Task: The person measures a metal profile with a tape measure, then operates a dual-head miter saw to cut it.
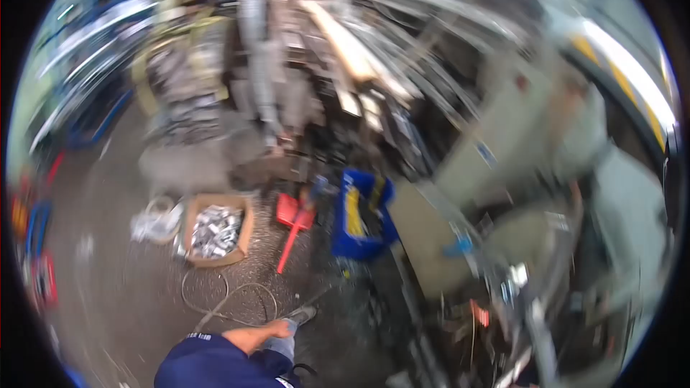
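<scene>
My left hand [279, 328] is low in the view, against the light-blue jeans of my leg [284, 343]. A navy sleeve [208, 359] covers the upper arm, and the forearm is bare. Motion blur hides the fingers, so I cannot see whether they are curled or hold anything. Just beyond the hand is a grey shoe [302, 314]. A thin cable or hose [233, 289] loops over the floor near it. My right hand does not show.
A cardboard box [246, 233] holds many small metal pieces, with a clear plastic bag [154, 224] beside it. A red dustpan or shovel [289, 233] lies near a blue bin [357, 246]. Machinery [431, 241] fills the right; blurred long stock [338, 39] lies behind.
</scene>
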Demonstrator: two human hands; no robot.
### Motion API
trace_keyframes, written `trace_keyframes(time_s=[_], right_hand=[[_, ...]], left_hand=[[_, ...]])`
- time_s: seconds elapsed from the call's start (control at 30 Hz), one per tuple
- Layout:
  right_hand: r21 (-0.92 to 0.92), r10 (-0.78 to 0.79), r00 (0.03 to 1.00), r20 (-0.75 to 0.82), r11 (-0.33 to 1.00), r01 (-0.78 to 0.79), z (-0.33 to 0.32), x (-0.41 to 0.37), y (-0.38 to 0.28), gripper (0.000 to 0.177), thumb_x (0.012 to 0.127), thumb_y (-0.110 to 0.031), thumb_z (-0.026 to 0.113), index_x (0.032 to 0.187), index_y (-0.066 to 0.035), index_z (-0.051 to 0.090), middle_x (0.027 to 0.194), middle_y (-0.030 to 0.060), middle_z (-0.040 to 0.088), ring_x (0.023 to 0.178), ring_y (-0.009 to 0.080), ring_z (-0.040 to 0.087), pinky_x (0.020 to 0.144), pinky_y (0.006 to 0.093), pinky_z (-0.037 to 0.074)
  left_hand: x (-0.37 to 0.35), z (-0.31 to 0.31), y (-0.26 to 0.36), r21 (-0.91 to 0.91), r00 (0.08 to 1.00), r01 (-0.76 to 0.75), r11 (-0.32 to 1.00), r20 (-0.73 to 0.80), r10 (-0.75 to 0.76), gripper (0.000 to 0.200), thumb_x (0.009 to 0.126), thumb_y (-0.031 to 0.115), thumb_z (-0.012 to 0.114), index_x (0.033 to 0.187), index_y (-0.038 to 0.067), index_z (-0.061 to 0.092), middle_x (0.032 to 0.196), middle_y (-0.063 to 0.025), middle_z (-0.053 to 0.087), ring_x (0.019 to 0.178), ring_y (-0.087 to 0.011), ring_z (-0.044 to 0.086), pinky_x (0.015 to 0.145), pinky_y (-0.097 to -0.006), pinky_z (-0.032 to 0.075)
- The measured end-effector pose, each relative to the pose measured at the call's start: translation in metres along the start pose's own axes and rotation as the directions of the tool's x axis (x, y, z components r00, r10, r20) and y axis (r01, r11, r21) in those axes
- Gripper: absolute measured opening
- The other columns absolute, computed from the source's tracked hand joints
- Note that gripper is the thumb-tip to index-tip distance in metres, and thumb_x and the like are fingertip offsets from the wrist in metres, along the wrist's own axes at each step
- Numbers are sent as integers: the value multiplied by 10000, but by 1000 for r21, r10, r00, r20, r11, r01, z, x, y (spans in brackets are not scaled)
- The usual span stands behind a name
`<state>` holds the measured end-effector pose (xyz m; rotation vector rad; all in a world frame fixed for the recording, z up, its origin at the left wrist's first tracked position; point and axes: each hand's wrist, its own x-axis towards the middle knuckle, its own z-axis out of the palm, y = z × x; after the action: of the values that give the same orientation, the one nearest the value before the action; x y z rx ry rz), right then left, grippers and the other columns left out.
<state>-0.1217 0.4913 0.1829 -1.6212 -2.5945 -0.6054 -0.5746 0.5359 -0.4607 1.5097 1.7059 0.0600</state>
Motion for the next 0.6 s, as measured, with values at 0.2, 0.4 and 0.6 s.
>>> trace_keyframes(time_s=[0.2,0.4,0.6], right_hand=[[457,507,856,96,742,-491,38,-202,-114,203,733,-131,795,912,-91,709,856,62,683,840,258,639,795,380,461],[595,795,349,497,-20,-803,84,-309,-352,190,879,-130,682,1018,1,685,974,164,686,914,348,651,850,427,502],[558,872,-52,487,-357,-749,52,-329,-486,208,876,-144,692,999,23,684,890,212,689,795,348,673,734,389,529]], left_hand=[[-100,6,268,-425,760,-540,727,125,637,827,854,493,712,1393,-66,429,1411,-256,459,1350,-333,430,1120,-411,353],[-171,45,443,-472,723,-565,677,112,682,1092,769,582,747,1494,-55,234,1532,-277,282,1444,-362,273,1177,-418,262],[-237,136,451,-477,729,-565,673,93,678,1178,667,484,858,1505,-30,209,1519,-235,326,1420,-338,333,1165,-408,298]])
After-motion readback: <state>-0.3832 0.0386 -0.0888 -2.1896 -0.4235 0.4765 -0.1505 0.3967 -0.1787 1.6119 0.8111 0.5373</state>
